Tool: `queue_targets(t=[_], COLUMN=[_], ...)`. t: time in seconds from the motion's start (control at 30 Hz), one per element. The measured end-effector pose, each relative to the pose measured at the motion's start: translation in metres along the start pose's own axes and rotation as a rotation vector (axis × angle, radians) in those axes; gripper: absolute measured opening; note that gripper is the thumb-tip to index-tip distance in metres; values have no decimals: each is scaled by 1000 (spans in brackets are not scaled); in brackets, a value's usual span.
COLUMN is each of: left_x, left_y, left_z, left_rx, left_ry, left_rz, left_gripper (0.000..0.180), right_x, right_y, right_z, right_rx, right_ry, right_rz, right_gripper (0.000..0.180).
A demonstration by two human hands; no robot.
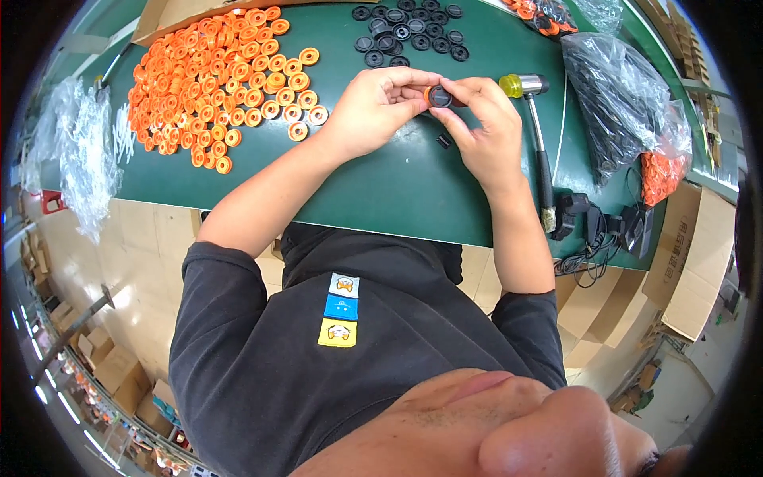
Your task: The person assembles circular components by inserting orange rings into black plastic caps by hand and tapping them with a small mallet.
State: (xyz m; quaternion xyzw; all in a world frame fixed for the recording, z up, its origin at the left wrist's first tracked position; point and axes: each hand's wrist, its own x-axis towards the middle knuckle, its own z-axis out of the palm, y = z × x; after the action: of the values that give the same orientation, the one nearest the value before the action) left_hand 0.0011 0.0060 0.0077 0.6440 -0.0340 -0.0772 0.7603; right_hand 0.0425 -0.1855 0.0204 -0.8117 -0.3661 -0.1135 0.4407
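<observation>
Cap (439, 96), likely light and stiff, seems best held by its rim, left hand (375, 109) and right hand (489, 131) pinching it.

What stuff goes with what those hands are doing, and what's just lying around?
Seems to go with the work:
black-and-orange piece, held between left hand and right hand
loose orange discs
loose black caps

Seems just lying about:
mallet, maybe a tool for this, but unheld
crumpled clear plastic
black cables
cardboard box
</observation>
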Motion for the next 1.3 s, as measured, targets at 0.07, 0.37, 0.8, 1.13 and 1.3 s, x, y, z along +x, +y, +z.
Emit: queue_targets(t=[0.07, 0.37, 0.8, 1.13, 1.3], left_x=[1, 2, 3, 1, 0], left_y=[1, 1, -3, -1, 1], left_z=[1, 2, 0, -3, -4], left_rx=[10, 30, 5, -41, -39], left_ry=[-5, 20, 7, -22, -18], left_rz=[-7, -47, -81, -122, -129], left_gripper=[36, 35, 34, 39, 39], right_x=[-1, -2, -4, -6, -5], right_y=[1, 2, -1, -6, -8], right_z=[0, -1, -1, 1, 0], right_rx=[8, 11, 1, 14, 4], right_ry=[-9, -37, -38, 13, 25], right_rz=[5, 45, 78, 94, 50], right_gripper=[38, 35, 34, 34, 34])
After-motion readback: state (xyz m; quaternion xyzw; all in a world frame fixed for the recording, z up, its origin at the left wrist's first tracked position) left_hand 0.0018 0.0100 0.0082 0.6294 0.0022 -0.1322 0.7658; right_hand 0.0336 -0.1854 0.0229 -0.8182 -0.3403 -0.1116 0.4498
